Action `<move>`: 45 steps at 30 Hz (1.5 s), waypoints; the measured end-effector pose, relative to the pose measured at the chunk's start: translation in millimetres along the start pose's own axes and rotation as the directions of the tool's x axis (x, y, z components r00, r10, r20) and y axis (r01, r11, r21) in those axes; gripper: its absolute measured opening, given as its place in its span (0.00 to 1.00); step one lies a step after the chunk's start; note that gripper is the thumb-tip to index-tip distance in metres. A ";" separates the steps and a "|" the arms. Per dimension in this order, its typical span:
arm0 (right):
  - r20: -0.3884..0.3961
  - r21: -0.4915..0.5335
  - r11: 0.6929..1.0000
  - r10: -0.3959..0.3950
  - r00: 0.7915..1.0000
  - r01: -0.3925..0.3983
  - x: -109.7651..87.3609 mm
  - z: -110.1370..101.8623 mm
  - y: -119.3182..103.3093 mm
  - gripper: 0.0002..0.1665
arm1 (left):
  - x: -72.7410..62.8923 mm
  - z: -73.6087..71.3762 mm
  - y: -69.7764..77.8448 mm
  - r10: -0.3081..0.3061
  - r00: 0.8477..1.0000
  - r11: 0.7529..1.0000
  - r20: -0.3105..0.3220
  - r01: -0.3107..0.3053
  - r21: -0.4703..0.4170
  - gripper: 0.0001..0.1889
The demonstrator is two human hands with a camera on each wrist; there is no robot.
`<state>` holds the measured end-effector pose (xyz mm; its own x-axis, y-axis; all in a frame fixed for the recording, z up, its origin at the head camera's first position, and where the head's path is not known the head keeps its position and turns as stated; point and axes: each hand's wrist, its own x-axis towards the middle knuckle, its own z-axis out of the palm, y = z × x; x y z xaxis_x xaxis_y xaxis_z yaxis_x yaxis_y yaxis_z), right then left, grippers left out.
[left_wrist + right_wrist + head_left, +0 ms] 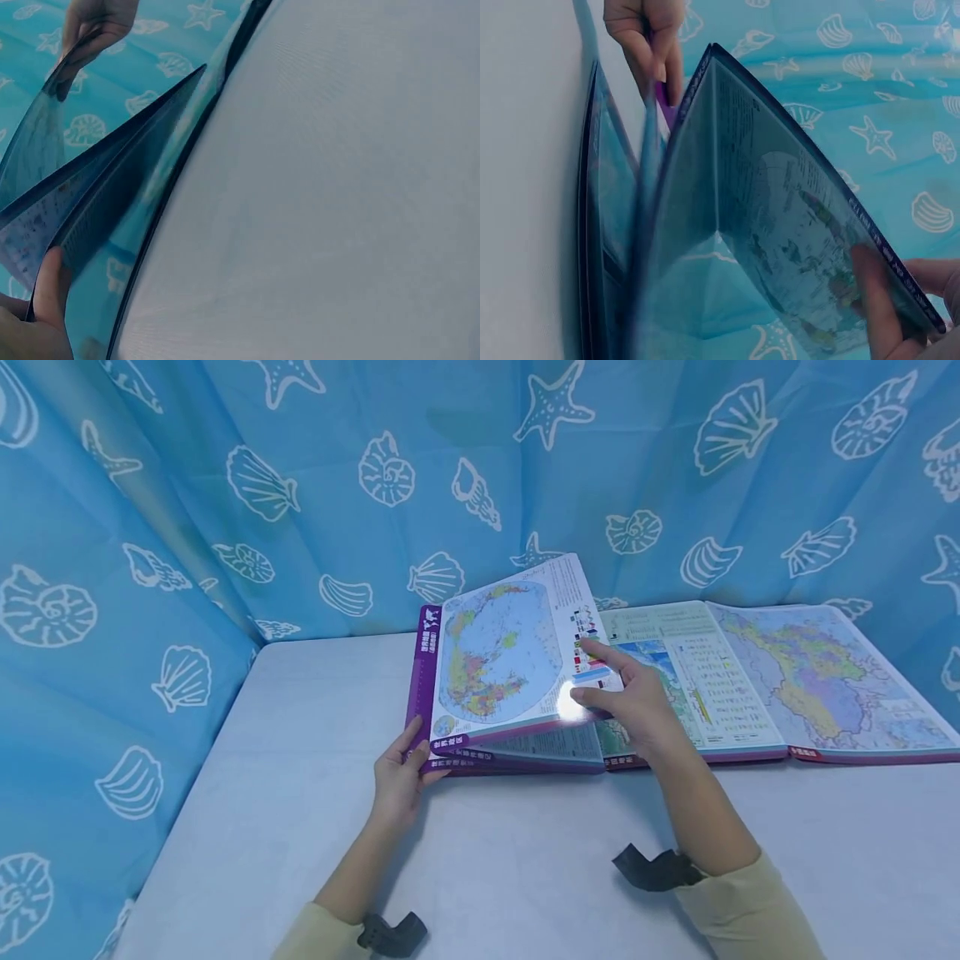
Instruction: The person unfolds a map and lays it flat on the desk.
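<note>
A fold-out map with stiff glossy panels lies across the table, its left part folded up in layers. The top panel, a world map with a purple left strip, tilts up at its right side. My left hand grips the lower left corner, thumb on top. With thumb and index finger on its face, my right hand holds that panel's right edge. The right wrist view shows panels spread in a V, the printed inner face under the right fingers. Between the hands, the left wrist view shows panel edges fanned apart.
Two more map panels, a green one and a coloured regional map, lie unfolded to the right. The white tabletop meets a blue shell-print curtain behind and at left. Black bands with mounts sit at both wrists.
</note>
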<state>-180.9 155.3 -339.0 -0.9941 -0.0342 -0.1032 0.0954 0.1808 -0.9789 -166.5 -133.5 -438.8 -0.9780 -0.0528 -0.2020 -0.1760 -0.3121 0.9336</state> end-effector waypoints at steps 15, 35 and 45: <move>0.024 -0.053 0.992 0.116 0.993 -0.114 12.0 -2.3 12.8 0.39 | 2.5 1.1 -16.7 -0.007 0.999 0.999 -0.034 0.008 0.043 0.26; -0.038 -0.156 0.988 0.002 0.999 -0.008 0.7 -30.3 0.2 0.39 | 4.7 0.9 -10.2 -0.079 0.997 0.994 0.011 0.078 0.077 0.35; -0.087 -0.131 0.991 -0.020 0.996 0.008 -4.7 -54.7 -2.5 0.42 | 8.3 0.3 -10.4 -0.115 0.993 0.990 0.025 0.113 0.082 0.39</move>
<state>-179.4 208.7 -326.4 -0.9965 0.0476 -0.0681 0.0795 0.3078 -0.9481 -172.8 -130.4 -450.1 -0.9537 0.0073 -0.3006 -0.2937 -0.2375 0.9259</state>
